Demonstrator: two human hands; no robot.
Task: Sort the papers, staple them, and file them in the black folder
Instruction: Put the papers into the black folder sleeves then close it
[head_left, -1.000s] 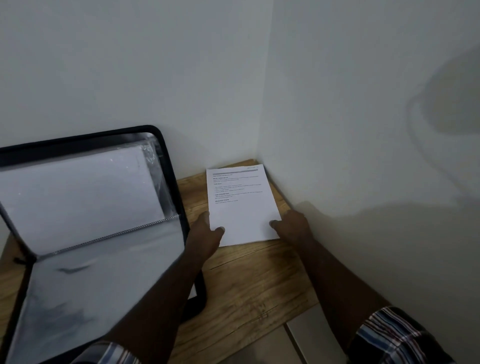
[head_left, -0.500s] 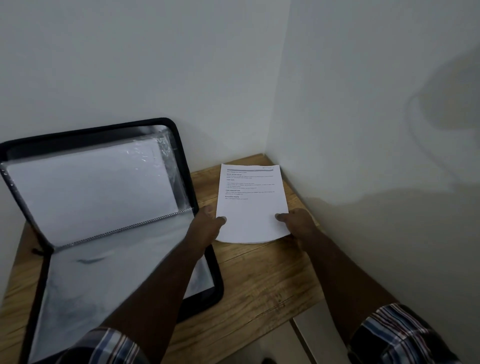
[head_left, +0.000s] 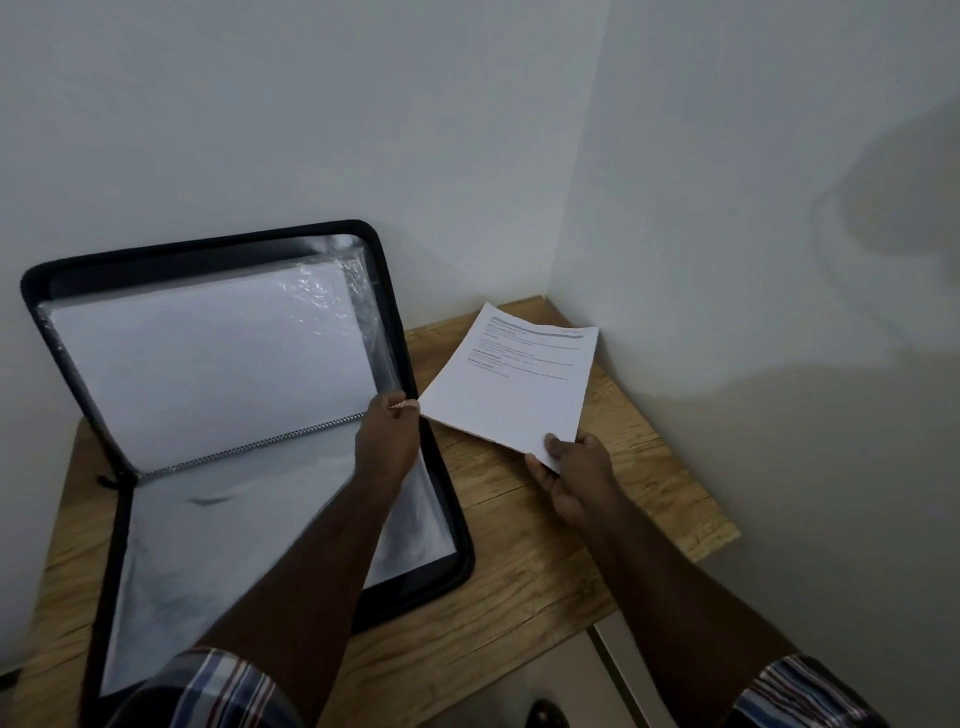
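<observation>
Head view: right hand holds the papers by their near right corner, thumb on top, fingers underneath. The stack extends away from that grip toward the far corner of the wooden table, printed side up, text at the far end. Sheets are tilted, rotated clockwise relative to the table edge, and appear lifted off the surface at the near end; can't tell if the far edge touches the table. Whether they're stapled isn't visible.

Left hand is at the right edge of the black folder, fingers curled at the edge of the clear sleeves near the spine line. Looks like a pinch on a sleeve edge, but exact contact isn't clear. Its fingertips sit just beside the papers' near left corner, not gripping it.

Folder lies open on the left half of the table, its back half leaning up against the wall, front half flat. White sheet visible inside the upright sleeve. Papers are right of the folder, outside it, between the folder and the side wall.

Plaid sleeves on both arms at bottom of frame.
</observation>
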